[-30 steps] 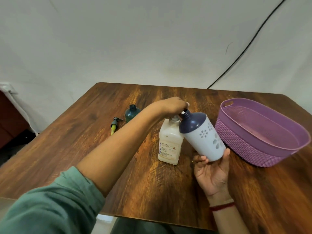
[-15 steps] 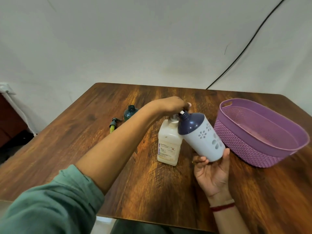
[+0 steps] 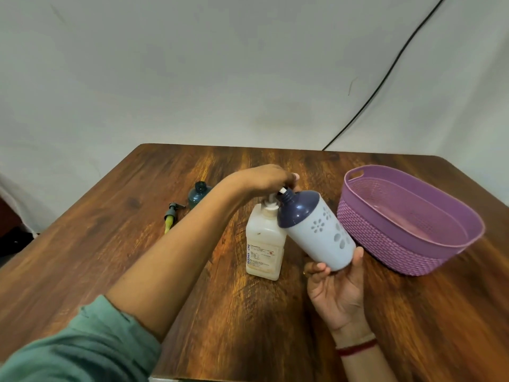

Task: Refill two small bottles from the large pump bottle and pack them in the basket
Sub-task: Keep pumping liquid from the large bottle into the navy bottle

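Status: you're mid-fill on bottle one, so call it early in the task. Your left hand (image 3: 264, 179) sits on top of the pump bottle (image 3: 264, 249), fingers curled down over the pump head; the bottle stands upright on the table (image 3: 110, 244), roughly centre. Your right hand (image 3: 334, 293) grips the white bottle (image 3: 319, 232) by its base between thumb and fingertips. It's off the table and tilted, with its open neck right at the pump spout. Can't tell how much liquid has gone in, because the bottle walls are opaque. The second small one, the teal bottle (image 3: 199, 195), stands uncapped at the far left of the table, and its loose pump cap (image 3: 172, 216) lies just beside it. Looks untouched by the refill, though its level isn't readable from here. The basket (image 3: 385, 241) sits to the right of the pump bottle, near the white bottle but not touching it, and neither small bottle is in it. Left to do, as I read it: finish this fill and close the white bottle (its cap isn't in view), then fill and cap the teal one and put both in the basket.
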`<state>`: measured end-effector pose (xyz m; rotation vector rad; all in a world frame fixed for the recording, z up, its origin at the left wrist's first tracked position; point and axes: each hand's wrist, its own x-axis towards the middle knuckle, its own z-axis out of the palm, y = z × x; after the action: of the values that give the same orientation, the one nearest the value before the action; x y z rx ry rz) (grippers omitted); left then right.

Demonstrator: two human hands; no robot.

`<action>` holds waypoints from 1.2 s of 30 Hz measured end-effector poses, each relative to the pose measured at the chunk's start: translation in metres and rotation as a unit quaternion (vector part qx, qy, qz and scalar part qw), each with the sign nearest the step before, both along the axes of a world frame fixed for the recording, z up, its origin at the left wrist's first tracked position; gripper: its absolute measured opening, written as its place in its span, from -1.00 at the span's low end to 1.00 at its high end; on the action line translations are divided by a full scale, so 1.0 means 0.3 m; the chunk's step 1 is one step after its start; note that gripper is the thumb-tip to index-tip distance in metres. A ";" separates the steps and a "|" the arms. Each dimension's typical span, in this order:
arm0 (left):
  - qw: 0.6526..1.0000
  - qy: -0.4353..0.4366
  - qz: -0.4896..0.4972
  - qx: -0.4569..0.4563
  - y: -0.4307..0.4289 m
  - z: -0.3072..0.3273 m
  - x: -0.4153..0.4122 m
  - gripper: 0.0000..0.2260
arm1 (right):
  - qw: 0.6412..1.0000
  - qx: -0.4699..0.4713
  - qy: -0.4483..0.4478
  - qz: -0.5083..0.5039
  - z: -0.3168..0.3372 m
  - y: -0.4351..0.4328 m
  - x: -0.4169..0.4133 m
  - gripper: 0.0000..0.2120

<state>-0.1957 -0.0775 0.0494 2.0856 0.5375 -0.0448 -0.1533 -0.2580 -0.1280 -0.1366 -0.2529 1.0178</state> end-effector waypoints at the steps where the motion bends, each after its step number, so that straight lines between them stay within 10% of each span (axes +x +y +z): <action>1: 1.000 -0.002 0.003 -0.002 -0.002 0.001 -0.002 -0.66 | 1.000 0.000 -0.007 0.018 0.005 0.005 -0.001 -0.46; 36: 1.000 0.006 0.017 0.015 -0.002 -0.027 -0.015 -0.75 | 0.997 0.003 -0.063 0.041 0.014 0.007 -0.026 -0.47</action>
<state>-0.2001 -0.0779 0.0412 2.1063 0.5840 -0.0301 -0.1612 -0.2559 -0.1239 -0.1867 -0.3780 1.0921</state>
